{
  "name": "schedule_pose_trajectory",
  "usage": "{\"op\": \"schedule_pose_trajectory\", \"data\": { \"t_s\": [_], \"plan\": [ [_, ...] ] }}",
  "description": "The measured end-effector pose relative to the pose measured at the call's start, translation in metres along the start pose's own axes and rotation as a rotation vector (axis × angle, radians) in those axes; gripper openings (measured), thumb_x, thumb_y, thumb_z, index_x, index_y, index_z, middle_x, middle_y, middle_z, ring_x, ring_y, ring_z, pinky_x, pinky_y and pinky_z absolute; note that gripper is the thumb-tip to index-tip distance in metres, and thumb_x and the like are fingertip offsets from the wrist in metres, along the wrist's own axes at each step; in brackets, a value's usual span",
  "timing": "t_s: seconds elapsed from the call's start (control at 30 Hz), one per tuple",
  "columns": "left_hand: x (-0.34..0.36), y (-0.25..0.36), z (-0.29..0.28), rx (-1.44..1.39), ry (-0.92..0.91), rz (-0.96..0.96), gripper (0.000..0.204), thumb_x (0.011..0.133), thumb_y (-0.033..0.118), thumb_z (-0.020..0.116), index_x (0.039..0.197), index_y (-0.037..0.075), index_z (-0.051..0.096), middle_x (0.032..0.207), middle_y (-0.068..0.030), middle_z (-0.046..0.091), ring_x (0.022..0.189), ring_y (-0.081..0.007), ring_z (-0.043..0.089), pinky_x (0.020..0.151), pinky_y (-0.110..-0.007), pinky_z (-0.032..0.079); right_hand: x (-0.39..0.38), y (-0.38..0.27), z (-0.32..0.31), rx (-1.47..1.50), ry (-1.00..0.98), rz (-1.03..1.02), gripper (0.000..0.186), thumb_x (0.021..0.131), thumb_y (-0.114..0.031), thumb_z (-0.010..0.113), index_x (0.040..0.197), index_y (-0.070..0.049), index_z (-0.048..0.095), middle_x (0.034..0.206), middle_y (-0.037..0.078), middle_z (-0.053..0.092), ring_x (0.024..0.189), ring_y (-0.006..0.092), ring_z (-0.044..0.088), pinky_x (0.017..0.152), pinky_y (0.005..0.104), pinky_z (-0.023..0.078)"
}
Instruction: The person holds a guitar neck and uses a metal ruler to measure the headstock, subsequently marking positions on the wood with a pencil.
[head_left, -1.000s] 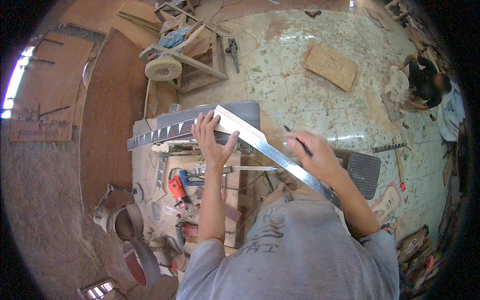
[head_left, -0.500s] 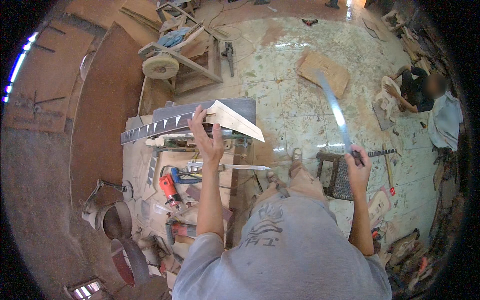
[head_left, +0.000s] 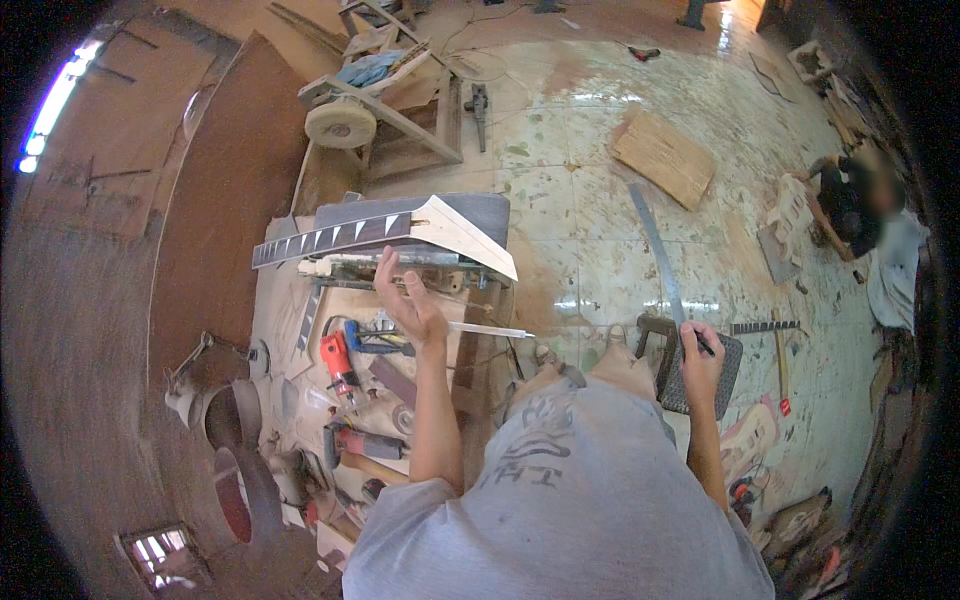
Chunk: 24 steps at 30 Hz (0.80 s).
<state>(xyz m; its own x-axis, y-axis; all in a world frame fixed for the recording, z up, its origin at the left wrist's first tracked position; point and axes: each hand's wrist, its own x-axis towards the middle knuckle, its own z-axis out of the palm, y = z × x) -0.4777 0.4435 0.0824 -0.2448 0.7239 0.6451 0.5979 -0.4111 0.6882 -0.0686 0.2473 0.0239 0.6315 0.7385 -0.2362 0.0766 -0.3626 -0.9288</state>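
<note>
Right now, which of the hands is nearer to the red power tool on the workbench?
Left. The left hand hovers open just above the red power tool; the right hand is far off to the side, holding a long metal ruler.

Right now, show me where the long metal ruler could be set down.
The right hand holds the metal ruler out over bare tiled floor, between the workbench and the flat wooden board. That patch is free. The bench below the left hand is crowded with power tools.

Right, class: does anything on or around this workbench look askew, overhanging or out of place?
The pale wooden panel overhangs the workbench edge at an angle, by the left hand. The right hand holds a long metal ruler out over the floor. Hand tools lie scattered.
</note>
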Motion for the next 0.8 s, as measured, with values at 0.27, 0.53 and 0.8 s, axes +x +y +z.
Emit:
{"op": "schedule_pose_trajectory", "data": {
  "t_s": [0.27,0.53,0.8],
  "plan": [
    [-0.041,0.029,0.011,-0.115,0.164,-0.312,0.034,0.112,0.017,0.052,0.139,-0.004,0.058,0.143,-0.0181,0.062,0.131,-0.0266,0.059,0.115,-0.04,0.044,0.061,-0.012,-0.017,0.029,-0.226,-0.076,0.021,0.103,-0.029,0.075,0.102,-0.008,0.073,0.075,-0.007,0.057,0.057,0.0033,0.046,0.048,0.0226,0.034],
    [-0.054,0.068,0.017,-0.08,0.217,-0.355,0.031,0.113,0.016,0.053,0.136,-0.003,0.062,0.128,-0.0115,0.069,0.118,-0.0182,0.064,0.104,-0.034,0.048,0.112,-0.004,-0.043,-0.048,-0.427,-0.115,0.019,0.099,-0.018,0.077,0.108,-0.002,0.073,0.093,0.001,0.07,0.086,0.0099,0.062,0.079,0.0285,0.051],
    [-0.008,0.073,-0.017,0.205,0.13,-0.346,0.024,0.106,0.016,0.065,0.119,-0.002,0.074,0.114,-0.0121,0.076,0.1,-0.0184,0.072,0.091,-0.034,0.056,0.103,-0.044,-0.03,-0.156,-0.553,-0.329,0.034,0.09,-0.016,0.084,0.118,-0.001,0.072,0.094,0.005,0.07,0.084,0.0136,0.063,0.078,0.0316,0.052]
  ]
}}
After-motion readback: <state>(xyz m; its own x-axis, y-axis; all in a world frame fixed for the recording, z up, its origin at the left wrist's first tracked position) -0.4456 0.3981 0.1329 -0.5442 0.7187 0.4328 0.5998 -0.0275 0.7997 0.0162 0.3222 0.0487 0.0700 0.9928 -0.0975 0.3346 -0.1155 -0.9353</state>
